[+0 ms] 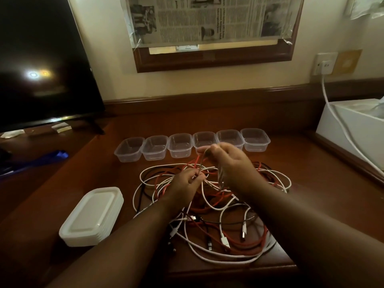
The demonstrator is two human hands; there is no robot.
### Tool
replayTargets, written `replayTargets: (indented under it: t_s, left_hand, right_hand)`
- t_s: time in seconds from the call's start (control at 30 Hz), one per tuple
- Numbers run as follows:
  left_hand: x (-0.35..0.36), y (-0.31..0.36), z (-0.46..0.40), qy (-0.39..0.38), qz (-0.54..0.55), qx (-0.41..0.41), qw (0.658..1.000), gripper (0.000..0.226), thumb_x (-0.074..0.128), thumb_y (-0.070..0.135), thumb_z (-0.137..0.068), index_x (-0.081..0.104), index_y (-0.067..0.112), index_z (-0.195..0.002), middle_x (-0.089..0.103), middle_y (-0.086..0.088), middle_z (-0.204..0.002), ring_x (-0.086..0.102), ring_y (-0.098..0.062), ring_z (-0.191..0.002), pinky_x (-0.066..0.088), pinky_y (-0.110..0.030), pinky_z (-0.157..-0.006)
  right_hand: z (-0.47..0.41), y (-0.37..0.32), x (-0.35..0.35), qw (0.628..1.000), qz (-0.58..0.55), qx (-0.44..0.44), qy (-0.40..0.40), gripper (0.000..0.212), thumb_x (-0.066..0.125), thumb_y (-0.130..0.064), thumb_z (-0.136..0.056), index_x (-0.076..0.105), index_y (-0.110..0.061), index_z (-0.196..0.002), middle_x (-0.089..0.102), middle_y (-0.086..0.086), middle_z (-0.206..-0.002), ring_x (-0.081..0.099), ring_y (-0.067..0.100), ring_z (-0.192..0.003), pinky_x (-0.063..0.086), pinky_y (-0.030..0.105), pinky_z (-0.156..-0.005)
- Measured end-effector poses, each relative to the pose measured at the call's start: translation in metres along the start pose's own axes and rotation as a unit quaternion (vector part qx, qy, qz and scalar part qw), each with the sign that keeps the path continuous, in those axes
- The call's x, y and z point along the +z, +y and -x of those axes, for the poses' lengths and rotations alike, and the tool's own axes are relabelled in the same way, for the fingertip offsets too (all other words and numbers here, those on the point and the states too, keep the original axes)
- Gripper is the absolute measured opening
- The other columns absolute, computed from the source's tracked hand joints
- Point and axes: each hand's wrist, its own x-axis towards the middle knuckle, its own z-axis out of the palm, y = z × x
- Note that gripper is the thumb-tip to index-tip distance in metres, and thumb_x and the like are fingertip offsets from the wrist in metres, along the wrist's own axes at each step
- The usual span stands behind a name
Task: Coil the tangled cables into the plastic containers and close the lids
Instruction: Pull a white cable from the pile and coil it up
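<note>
- Both hands, left and right, pinch strands above the cable tangle.
- Six open containers line 12 o'clock.
- Lid stack at 9 o'clock.

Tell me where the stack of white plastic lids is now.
The stack of white plastic lids lies on the wooden table's left side, beside the tangled cables.

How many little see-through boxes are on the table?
6, side by side in a row behind the cables. The hands partly cover two.
</note>
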Motion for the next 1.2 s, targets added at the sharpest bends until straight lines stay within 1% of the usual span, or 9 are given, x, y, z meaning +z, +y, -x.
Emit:
replayTargets:
  t_s: [0.23, 0.37, 0.47, 0.57, 0.73, 0.9, 1.0, 1.1, 1.2]
  left_hand:
    - [0.002, -0.007, -0.009, 0.014, -0.194, 0.210, 0.958, 0.017, 0.059, 0.034, -0.093, 0.069, 0.022, -0.100, 0.060, 0.010, -0.111, 0.058, -0.002, -0.098, 0.051, -0.021, -0.078]
    - [0.004, -0.013, -0.011, 0.076, -0.202, 0.226, 0.950, 0.014, 0.068, 0.020, -0.091, 0.073, 0.012, -0.101, 0.059, -0.002, -0.118, 0.060, -0.010, -0.097, 0.050, -0.016, -0.077]
    - [0.002, -0.002, -0.014, 0.099, -0.189, 0.237, 0.948, 0.006, 0.068, 0.011, -0.090, 0.070, 0.009, -0.095, 0.060, -0.001, -0.099, 0.056, -0.007, -0.083, 0.045, -0.012, -0.070]
    - [0.006, 0.005, -0.015, 0.082, -0.185, 0.243, 0.949, 0.015, 0.057, 0.025, -0.093, 0.065, 0.012, -0.092, 0.059, 0.001, -0.088, 0.052, -0.008, -0.077, 0.042, -0.017, -0.067]
    - [0.016, 0.013, -0.019, 0.104, -0.115, 0.141, 0.978, 0.027, 0.042, 0.044, -0.094, 0.054, 0.022, -0.085, 0.053, 0.007, -0.083, 0.049, -0.006, -0.075, 0.042, -0.025, -0.061]
    - [0.023, 0.009, -0.019, 0.085, -0.142, 0.165, 0.972, 0.021, 0.045, 0.040, -0.091, 0.054, 0.023, -0.085, 0.054, 0.006, -0.085, 0.054, -0.011, -0.074, 0.052, -0.040, -0.063]
    - [0.027, 0.009, -0.017, 0.069, -0.160, 0.169, 0.970, 0.017, 0.050, 0.037, -0.093, 0.054, 0.022, -0.087, 0.053, 0.006, -0.085, 0.053, -0.012, -0.074, 0.052, -0.039, -0.064]
    - [0.026, 0.009, -0.017, 0.065, -0.185, 0.192, 0.962, 0.013, 0.058, 0.032, -0.094, 0.056, 0.023, -0.086, 0.054, 0.007, -0.085, 0.052, -0.010, -0.074, 0.051, -0.035, -0.065]
    - [0.022, 0.008, -0.018, 0.050, -0.199, 0.218, 0.954, 0.012, 0.059, 0.030, -0.093, 0.059, 0.020, -0.087, 0.056, 0.006, -0.085, 0.054, -0.010, -0.074, 0.052, -0.035, -0.064]
  right_hand:
    - [-0.011, -0.029, -0.023, 0.931, -0.338, 0.039, 0.132, 0.013, 0.051, -0.025, -0.100, 0.051, -0.013, -0.095, 0.051, 0.001, -0.068, 0.049, 0.012, -0.057, 0.048, 0.031, -0.060]
    - [-0.017, -0.030, -0.040, 0.997, 0.041, 0.024, 0.068, 0.021, 0.063, -0.018, -0.092, 0.048, -0.021, -0.107, 0.055, 0.005, -0.099, 0.058, 0.014, -0.074, 0.051, 0.025, -0.057]
    - [-0.019, -0.019, -0.039, 0.888, 0.442, 0.086, -0.098, 0.038, 0.067, -0.030, -0.089, 0.056, -0.018, -0.124, 0.062, 0.003, -0.114, 0.064, 0.016, -0.091, 0.056, 0.025, -0.069]
    - [-0.016, -0.009, -0.035, 0.810, 0.545, 0.111, -0.183, 0.032, 0.064, -0.035, -0.091, 0.067, -0.010, -0.109, 0.071, 0.009, -0.100, 0.067, 0.020, -0.087, 0.054, 0.028, -0.069]
    - [-0.017, -0.005, -0.032, 0.908, 0.411, 0.011, -0.076, 0.021, 0.061, -0.030, -0.094, 0.053, -0.023, -0.076, 0.057, -0.004, -0.079, 0.050, 0.007, -0.065, 0.037, 0.018, -0.055]
    - [-0.011, 0.000, -0.027, 0.998, 0.059, -0.012, 0.005, 0.020, 0.052, -0.012, -0.098, 0.058, -0.010, -0.079, 0.067, -0.005, -0.113, 0.067, 0.015, -0.101, 0.057, 0.031, -0.082]
    - [-0.011, -0.012, -0.026, 0.979, -0.200, 0.027, 0.027, 0.019, 0.045, -0.013, -0.102, 0.058, -0.005, -0.091, 0.071, 0.003, -0.088, 0.069, 0.021, -0.091, 0.057, 0.038, -0.086]
    - [-0.013, -0.026, -0.035, 0.931, -0.353, 0.023, 0.088, 0.016, 0.047, -0.017, -0.100, 0.050, -0.012, -0.085, 0.054, 0.001, -0.066, 0.053, 0.015, -0.058, 0.051, 0.030, -0.059]
    - [-0.018, -0.031, -0.053, 0.957, -0.259, -0.010, 0.133, 0.016, 0.053, -0.015, -0.096, 0.048, -0.014, -0.080, 0.048, 0.001, -0.068, 0.043, 0.010, -0.052, 0.038, 0.023, -0.048]
